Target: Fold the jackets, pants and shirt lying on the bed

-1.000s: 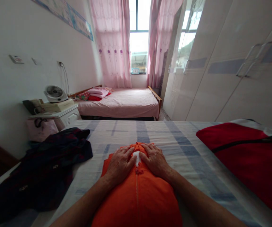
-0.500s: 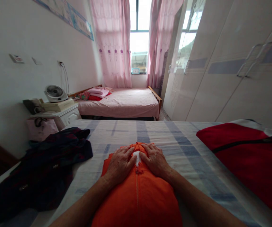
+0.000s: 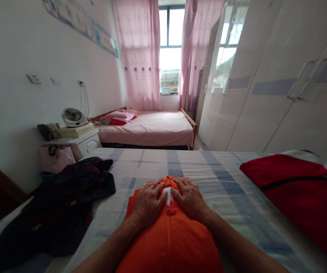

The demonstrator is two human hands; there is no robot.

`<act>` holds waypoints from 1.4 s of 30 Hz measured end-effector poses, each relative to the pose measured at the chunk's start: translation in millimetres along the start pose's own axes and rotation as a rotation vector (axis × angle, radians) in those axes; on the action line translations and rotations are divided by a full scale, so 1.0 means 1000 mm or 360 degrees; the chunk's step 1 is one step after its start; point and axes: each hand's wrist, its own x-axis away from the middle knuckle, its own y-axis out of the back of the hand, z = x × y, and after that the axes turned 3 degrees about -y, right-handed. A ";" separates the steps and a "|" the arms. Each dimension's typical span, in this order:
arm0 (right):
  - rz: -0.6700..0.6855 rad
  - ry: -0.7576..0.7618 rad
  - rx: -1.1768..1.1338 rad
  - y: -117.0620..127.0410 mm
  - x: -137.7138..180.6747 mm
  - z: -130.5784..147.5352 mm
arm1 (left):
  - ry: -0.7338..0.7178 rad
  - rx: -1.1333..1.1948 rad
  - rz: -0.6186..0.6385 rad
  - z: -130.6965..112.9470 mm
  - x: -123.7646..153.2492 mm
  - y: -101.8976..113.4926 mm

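An orange zip-up jacket, folded into a bundle, lies on the bed in front of me, its zip running down the middle. My left hand rests flat on the upper left of the bundle, fingers stretched out. On the upper right lies my right hand, flat as well, its fingers extended. Between my two thumbs a small white patch shows at the collar. Neither hand grips the cloth visibly. The underside of the bundle is hidden.
A dark garment is spread on the bed's left side. To the right lies a red item with a black strip. Beyond are a pink-covered bed, a cabinet with a fan on it, and white wardrobes.
The view has shifted, so everything sits slightly lower and further right. Both hands stay flat on the orange jacket, with no clear movement over it.
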 end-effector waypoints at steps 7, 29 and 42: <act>-0.0017 0.0016 -0.0016 -0.002 0.002 0.000 | 0.0052 -0.0004 -0.0020 -0.004 0.003 0.000; 0.0121 0.0114 0.0062 0.011 0.073 0.055 | 0.0163 -0.0028 0.0037 -0.048 0.072 0.009; 0.0105 -0.0125 0.0208 0.037 0.106 -0.001 | 0.0241 -0.0212 -0.0079 -0.005 0.097 0.010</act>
